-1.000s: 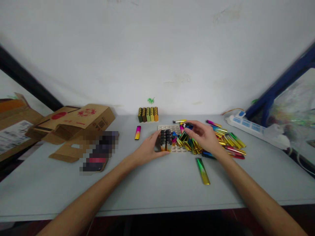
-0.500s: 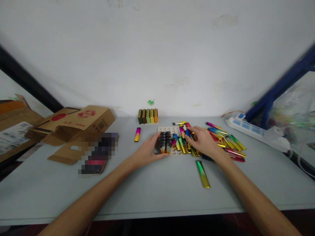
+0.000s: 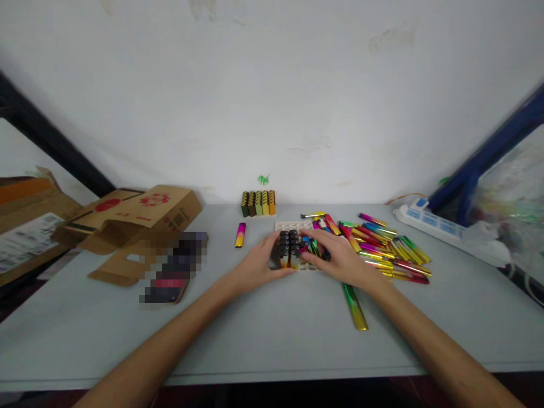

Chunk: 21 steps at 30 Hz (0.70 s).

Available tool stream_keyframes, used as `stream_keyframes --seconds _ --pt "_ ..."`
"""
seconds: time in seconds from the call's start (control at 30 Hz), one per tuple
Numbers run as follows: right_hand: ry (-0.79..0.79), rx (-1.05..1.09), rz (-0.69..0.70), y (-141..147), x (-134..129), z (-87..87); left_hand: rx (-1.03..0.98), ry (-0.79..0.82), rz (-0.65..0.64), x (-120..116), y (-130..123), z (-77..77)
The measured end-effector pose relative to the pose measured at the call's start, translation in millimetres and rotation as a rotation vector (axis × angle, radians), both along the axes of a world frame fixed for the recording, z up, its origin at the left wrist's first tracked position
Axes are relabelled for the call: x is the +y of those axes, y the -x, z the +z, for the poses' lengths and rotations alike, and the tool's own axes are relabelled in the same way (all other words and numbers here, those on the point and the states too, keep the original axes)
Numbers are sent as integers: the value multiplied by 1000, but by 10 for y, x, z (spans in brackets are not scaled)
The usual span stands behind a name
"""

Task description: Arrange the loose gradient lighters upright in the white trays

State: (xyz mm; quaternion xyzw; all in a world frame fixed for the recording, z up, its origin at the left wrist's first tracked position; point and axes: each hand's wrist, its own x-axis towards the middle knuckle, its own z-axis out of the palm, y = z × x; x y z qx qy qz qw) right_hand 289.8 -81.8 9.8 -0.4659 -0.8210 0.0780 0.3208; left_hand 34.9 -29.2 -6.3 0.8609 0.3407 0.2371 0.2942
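Observation:
Two columns of black-topped lighters stand upright on a white grid tray. Around their left side curl the fingers and thumb of my left hand. My right hand is bent over the tray's right part, its fingertips at the right side of the black-topped group, with colourful lighters partly hidden under it. To the right lies a loose pile of shiny multicoloured lighters. One green-gold lighter lies nearer the front edge, and a pink-yellow one lies left of the tray.
A block of upright lighters stands near the wall. Cardboard boxes and a pixelated phone-like object are on the left. A white power strip lies at the right, beside a plastic bag.
My right hand has moved left from the pile's edge to the black-topped lighters and now covers more of the colourful ones. My left hand keeps its place around the group.

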Motion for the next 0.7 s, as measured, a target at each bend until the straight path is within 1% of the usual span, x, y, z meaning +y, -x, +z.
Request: stream_keyframes --seconds 0.1,0.17,0.27,0.37,0.43,0.53,0.63,0.7 --pt "-14 11 17 39 31 -77 -4 -11 -1 7 -1 -12" --pt "-34 41 10 49 47 -97 7 -12 2 11 0 -20" --pt "-91 122 -33 43 45 -49 25 -7 4 14 2 -24" --pt "-133 168 -151 -9 33 48 20 -9 6 13 3 -23" --pt "-137 145 -234 -71 35 99 13 -8 14 10 4 -18" --pt "-77 60 -309 -174 56 113 23 0 16 4 7 -8" --pt "0 -37 -333 -250 85 74 29 -3 19 -2 10 0" --pt "23 -100 -310 -283 100 52 24 -6 21 -3 11 4"
